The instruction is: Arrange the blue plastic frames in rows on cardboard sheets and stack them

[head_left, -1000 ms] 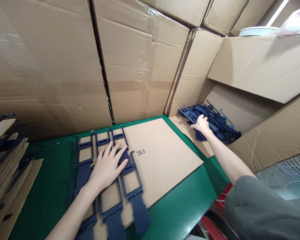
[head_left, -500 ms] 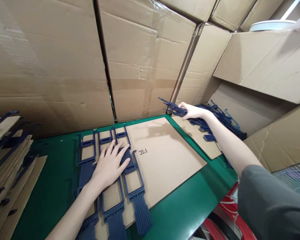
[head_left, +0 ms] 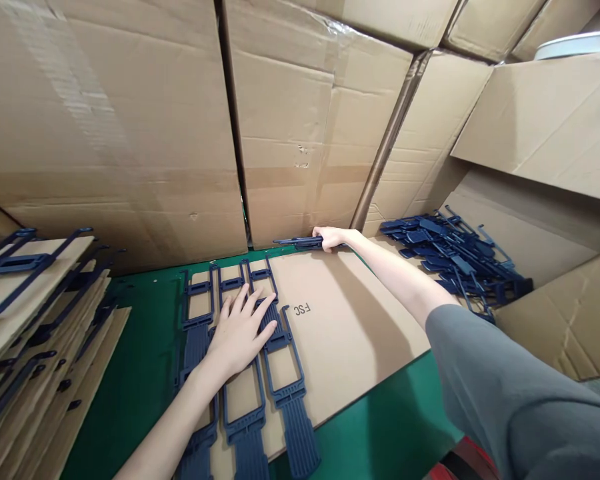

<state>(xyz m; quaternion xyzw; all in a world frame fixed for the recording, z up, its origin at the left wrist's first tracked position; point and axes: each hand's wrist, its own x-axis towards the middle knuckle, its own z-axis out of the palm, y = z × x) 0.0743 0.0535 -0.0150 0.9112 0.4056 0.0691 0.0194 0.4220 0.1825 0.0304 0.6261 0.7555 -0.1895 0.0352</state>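
Observation:
My left hand [head_left: 243, 332] lies with its fingers spread on dark blue plastic frames [head_left: 247, 427], which rest in rows on a flat cardboard sheet [head_left: 340, 320] printed "FSC". Each frame has a rectangular opening and a ribbed, paddle-like end. Near the sheet's far edge, my right hand [head_left: 330, 238] is closed around a few more dark blue plastic frames [head_left: 297, 243], held roughly level and seen edge-on. How many it holds I cannot tell. A heap of the same frames [head_left: 455, 253] lies at the right.
At the left stands a stack of cardboard sheets [head_left: 95, 373] with blue frames between them. Large cardboard boxes [head_left: 300, 133] wall off the back of the green table [head_left: 400, 413]. An overhanging carton [head_left: 545, 120] is at the upper right.
My right hand has moved left with the plastic frames, from beside the heap to above the printed sheet. My left hand stays on the laid-out frames. The view has shifted slightly.

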